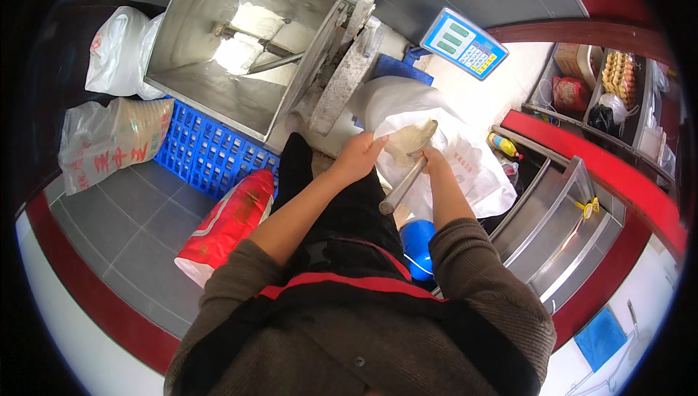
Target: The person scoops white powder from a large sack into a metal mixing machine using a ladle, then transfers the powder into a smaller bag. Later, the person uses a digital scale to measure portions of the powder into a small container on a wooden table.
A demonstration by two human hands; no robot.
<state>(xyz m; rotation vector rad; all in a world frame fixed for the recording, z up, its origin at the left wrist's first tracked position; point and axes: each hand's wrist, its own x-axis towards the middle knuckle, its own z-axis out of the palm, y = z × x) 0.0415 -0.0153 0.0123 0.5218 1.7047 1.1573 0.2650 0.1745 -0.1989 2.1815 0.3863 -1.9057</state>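
My left hand [355, 160] pinches the near-left rim of an open white woven sack [480, 186]. In my right hand [433, 161] is a metal scoop [421, 135], held by its long round handle. The handle's end points back toward my body, and the scoop's bowl lies over the sack's mouth. Off-white powder [399, 145], which looks like flour, shows inside the sack. How much powder the scoop's bowl holds is hard to tell. Behind the sack's mouth rises a bulging white part of a sack [398, 93], beside a digital scale's display [463, 42].
A stainless-steel mixer tub [185, 58] with a shaft stands ahead on the left. Near it are a blue plastic crate [210, 142], a red bag [232, 224] and a clear printed bag [112, 142]. A blue bucket [417, 246] sits by my legs; metal shelving [545, 232] is at right.
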